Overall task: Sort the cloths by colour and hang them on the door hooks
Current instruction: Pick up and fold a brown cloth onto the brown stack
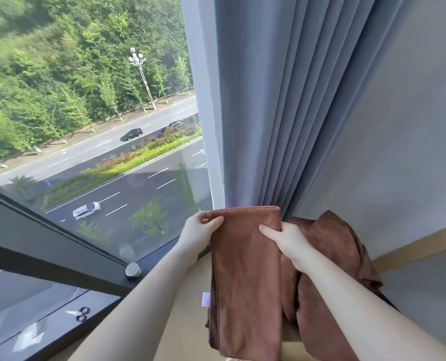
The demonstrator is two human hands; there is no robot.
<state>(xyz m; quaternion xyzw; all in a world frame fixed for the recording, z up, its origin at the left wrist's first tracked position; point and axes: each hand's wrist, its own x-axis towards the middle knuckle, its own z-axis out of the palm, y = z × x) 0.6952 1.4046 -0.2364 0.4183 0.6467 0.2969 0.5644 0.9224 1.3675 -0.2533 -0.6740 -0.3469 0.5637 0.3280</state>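
Left hand (pixel 203 231) and right hand (pixel 288 239) pinch top corners of folded brown microfibre cloth (pixel 245 277), held below grey-blue pleated curtain (pixel 281 100). Risk: thin pinch slips, folds drop open onto crumpled brown cloth (pixel 336 251).

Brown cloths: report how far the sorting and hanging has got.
Done: two cloths of one colour are together by the curtain, the folded brown cloth and a crumpled brown cloth beside it. In hand: left hand and right hand grip the folded one's upper edges. Remaining: hanging both; no door hooks show here.
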